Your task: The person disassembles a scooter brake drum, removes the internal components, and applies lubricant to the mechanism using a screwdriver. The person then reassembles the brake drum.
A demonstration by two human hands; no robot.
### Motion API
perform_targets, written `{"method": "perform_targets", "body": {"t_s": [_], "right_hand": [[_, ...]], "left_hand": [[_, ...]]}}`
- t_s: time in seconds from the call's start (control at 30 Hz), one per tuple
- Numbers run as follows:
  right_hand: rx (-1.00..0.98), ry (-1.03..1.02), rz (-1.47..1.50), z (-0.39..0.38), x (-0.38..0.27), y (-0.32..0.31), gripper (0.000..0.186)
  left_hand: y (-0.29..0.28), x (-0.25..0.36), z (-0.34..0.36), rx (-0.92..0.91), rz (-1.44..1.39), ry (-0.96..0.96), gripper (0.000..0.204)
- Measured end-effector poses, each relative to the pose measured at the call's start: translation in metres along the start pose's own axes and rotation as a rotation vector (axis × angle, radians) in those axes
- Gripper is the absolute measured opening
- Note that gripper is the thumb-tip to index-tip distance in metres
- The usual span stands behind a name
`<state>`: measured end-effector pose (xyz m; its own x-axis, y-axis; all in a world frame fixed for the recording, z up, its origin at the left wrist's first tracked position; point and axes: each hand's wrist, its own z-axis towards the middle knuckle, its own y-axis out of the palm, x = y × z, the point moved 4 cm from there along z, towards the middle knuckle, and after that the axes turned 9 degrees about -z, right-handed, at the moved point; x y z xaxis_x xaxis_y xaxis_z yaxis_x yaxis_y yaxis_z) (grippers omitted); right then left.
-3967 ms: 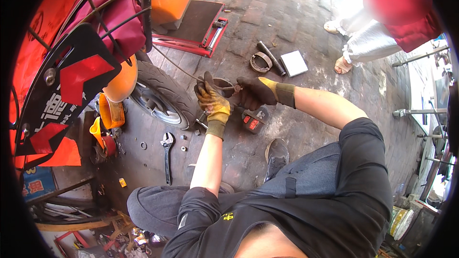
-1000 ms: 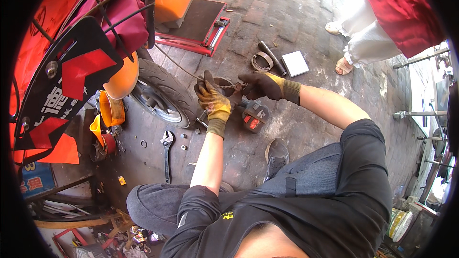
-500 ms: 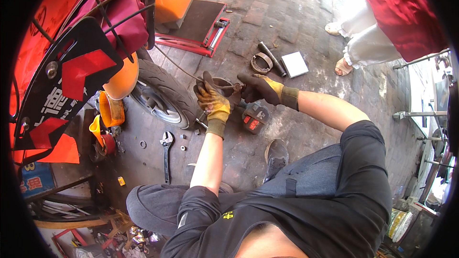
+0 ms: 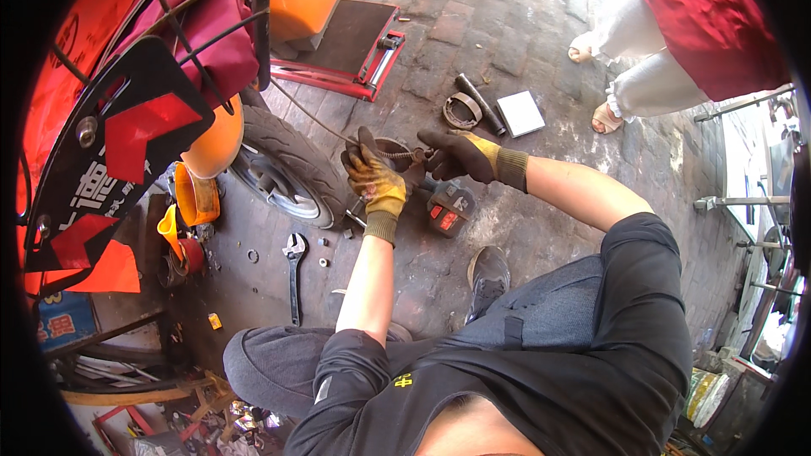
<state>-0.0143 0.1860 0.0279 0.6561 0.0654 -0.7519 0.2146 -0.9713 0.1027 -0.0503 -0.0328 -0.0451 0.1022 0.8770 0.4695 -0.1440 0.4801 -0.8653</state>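
My left hand [image 4: 376,181], in a yellow and dark work glove, closes round a thin cable [image 4: 312,115] that runs up from it toward the vehicle. A spring [image 4: 397,154] on this cable shows between my two hands. My right hand [image 4: 463,157], gloved alike, pinches at the spring's far end; what its fingertips hold is hidden. Behind and below the hands sits a round, dark metal drum-like part [image 4: 390,143], partly covered. Close under my right hand, a power tool's black and red battery [image 4: 450,208] rests on the ground, the rest of the tool mostly hidden.
A black tyre [image 4: 296,152] stands left of my hands. An adjustable wrench [image 4: 294,279] and small nuts [image 4: 323,262] lie nearer me. Beyond are a brake band [image 4: 461,110], a metal rod [image 4: 480,105], a white box [image 4: 520,113] and a standing person's feet [image 4: 606,118].
My hands keep nearly the same place and grip. At the far right, the standing person's far foot and red clothing have shifted slightly left.
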Motion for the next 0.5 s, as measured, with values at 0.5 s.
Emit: {"method": "perform_targets", "body": {"t_s": [0.5], "right_hand": [[-0.092, 0.043, 0.045, -0.002, -0.006, -0.001, 0.054]], "left_hand": [[-0.005, 0.003, 0.001, -0.015, -0.007, -0.02, 0.104]]}}
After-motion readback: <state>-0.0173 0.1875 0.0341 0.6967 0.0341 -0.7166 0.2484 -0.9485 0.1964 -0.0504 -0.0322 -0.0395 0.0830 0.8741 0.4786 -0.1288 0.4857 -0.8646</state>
